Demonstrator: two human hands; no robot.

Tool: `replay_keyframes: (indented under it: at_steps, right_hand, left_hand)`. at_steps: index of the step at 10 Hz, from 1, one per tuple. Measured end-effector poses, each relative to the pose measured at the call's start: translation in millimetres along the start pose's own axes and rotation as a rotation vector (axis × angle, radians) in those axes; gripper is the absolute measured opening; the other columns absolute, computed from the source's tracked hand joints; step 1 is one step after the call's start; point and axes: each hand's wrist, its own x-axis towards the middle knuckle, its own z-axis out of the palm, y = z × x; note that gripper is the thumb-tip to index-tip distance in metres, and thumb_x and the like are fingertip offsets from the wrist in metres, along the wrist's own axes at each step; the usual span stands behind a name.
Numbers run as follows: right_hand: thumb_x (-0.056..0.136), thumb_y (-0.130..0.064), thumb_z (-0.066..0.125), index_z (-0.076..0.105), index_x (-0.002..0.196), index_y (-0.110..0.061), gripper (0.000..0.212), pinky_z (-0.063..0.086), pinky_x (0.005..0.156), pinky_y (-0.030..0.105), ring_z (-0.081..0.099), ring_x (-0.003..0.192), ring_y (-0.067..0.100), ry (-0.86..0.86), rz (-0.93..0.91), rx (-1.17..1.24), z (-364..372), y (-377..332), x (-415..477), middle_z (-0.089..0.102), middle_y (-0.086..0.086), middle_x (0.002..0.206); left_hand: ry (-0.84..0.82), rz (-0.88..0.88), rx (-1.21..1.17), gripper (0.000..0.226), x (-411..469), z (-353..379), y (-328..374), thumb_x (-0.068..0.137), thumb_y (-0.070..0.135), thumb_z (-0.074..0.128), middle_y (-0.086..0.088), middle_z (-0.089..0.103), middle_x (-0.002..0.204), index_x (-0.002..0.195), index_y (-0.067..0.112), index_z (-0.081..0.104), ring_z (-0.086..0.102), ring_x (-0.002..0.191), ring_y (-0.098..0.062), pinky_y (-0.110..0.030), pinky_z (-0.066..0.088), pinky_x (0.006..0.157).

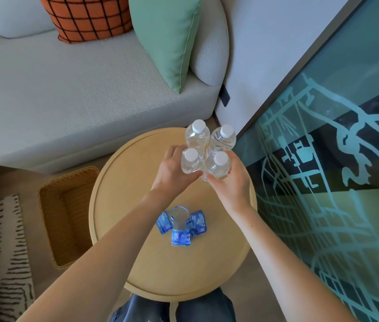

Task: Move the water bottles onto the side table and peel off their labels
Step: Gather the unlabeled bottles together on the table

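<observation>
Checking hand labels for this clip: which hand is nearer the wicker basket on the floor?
Left. The left hand grips the bottles on the side facing the wicker basket; the right hand grips them on the far side.

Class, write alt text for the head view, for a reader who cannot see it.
A left hand and right hand clasp four upright, label-free water bottles together over a round wooden side table. Peeled blue labels lie nearer the person.

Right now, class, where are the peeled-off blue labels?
In the head view, the blue labels lie heaped near the middle of the round side table, between the person's forearms, nearer the camera than the four bottles.
</observation>
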Motion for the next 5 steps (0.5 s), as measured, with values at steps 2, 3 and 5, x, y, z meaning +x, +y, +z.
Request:
replay_keyframes:
  at_steps: [2, 3, 5]
  right_hand:
    - [0.076, -0.029, 0.088, 0.049, 0.139, -0.018, 0.075, 0.049, 0.103, 0.033, 0.055, 0.126, 0.014, -0.053, -0.003, -0.033, -5, -8, -3, 0.06, -0.003, 0.134]
    - [0.08, -0.036, 0.084, 0.041, 0.147, -0.019, 0.082, 0.046, 0.109, 0.037, 0.046, 0.137, 0.015, -0.074, 0.003, -0.098, -15, -18, -10, 0.051, -0.003, 0.146]
    - [0.087, -0.035, 0.077, 0.048, 0.141, -0.012, 0.065, 0.044, 0.101, 0.031, 0.05, 0.128, 0.025, 0.076, -0.071, -0.182, -50, -50, -39, 0.057, 0.007, 0.135]
  left_hand:
    - [-0.071, 0.058, 0.078, 0.08, -1, -6, 1, 0.072, 0.025, 0.085, -0.013, 0.054, 0.128, 0.139, 0.004, 0.046, 0.046, 0.119, -0.023, -0.017, 0.029, 0.089]
    - [-0.068, 0.094, 0.123, 0.083, -8, -21, 9, 0.077, 0.031, 0.081, -0.014, 0.051, 0.13, 0.145, 0.006, 0.039, 0.046, 0.119, -0.029, -0.025, 0.029, 0.097]
    - [0.012, 0.302, 0.371, 0.048, -35, -74, 34, 0.092, 0.031, 0.066, -0.014, 0.059, 0.122, 0.129, 0.002, 0.056, 0.054, 0.111, -0.035, -0.041, 0.045, 0.093]
